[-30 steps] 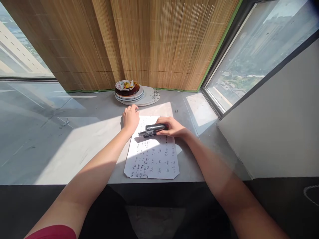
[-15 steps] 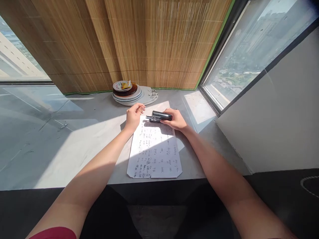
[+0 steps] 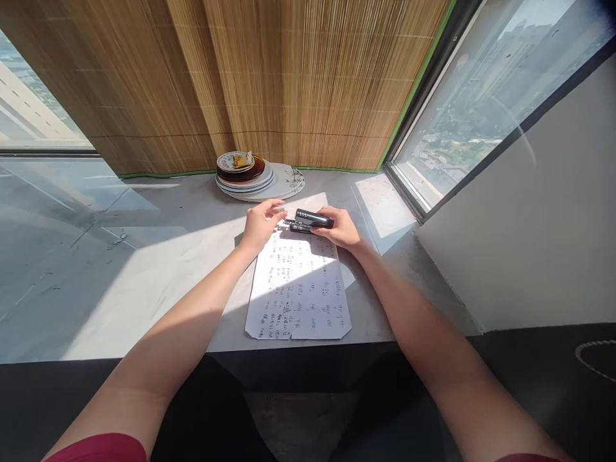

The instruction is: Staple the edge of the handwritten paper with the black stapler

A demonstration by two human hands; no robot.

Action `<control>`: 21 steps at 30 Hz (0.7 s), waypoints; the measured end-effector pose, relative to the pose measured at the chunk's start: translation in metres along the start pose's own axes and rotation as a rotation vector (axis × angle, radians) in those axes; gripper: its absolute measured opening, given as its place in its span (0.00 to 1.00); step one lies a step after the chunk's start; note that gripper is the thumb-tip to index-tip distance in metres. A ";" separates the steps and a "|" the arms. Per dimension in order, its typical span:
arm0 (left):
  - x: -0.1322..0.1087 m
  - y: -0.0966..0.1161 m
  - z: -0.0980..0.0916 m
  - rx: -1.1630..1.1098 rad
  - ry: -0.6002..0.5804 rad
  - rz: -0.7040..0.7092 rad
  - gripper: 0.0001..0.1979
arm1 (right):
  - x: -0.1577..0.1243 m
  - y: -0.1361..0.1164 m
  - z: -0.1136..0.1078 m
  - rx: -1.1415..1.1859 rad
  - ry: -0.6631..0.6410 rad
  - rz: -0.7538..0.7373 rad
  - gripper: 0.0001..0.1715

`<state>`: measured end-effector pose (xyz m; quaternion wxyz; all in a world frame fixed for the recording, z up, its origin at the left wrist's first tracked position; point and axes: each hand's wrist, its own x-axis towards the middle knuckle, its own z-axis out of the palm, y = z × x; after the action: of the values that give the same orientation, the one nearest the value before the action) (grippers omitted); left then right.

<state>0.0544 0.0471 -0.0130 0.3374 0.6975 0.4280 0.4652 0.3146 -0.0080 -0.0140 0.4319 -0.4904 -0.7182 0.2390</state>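
Note:
A black stapler (image 3: 314, 219) is held over the far end of a handwritten sheet of paper (image 3: 308, 292), its upper arm raised from its base. My right hand (image 3: 342, 228) wraps round its right end. At the stapler's left end, my left hand (image 3: 261, 226) has thumb and fingers drawn together in a pinch. Something small and greyish may be between those fingertips, too tiny to name. Writing covers much of the paper, which has clipped near corners and a small notch in its near edge.
Behind my hands a stack of plates (image 3: 245, 183) stands on the pale ledge (image 3: 158, 276), a small yellow packet on top. A bamboo blind (image 3: 269, 83) hangs at the back. On the right are a window (image 3: 447, 141) and a white wall (image 3: 539, 212).
My left hand has moved slightly right, its fingertips closer to the stapler's left end. My right hand keeps its grip on the stapler. The view has shifted slightly.

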 end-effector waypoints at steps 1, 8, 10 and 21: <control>0.000 0.000 0.000 0.011 -0.037 0.004 0.13 | 0.000 0.000 0.000 -0.002 0.001 0.002 0.11; -0.002 0.008 0.000 0.103 -0.266 0.106 0.07 | 0.000 0.003 0.000 -0.011 -0.008 -0.004 0.12; -0.001 0.009 0.000 0.131 -0.265 0.091 0.08 | 0.000 0.002 -0.001 -0.022 -0.012 -0.006 0.12; 0.000 0.000 0.000 0.136 -0.218 0.057 0.08 | 0.003 0.006 -0.001 -0.018 -0.020 0.030 0.13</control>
<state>0.0543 0.0467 -0.0127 0.3206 0.7771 0.3993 0.3659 0.3181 -0.0034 -0.0168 0.4165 -0.5026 -0.7172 0.2440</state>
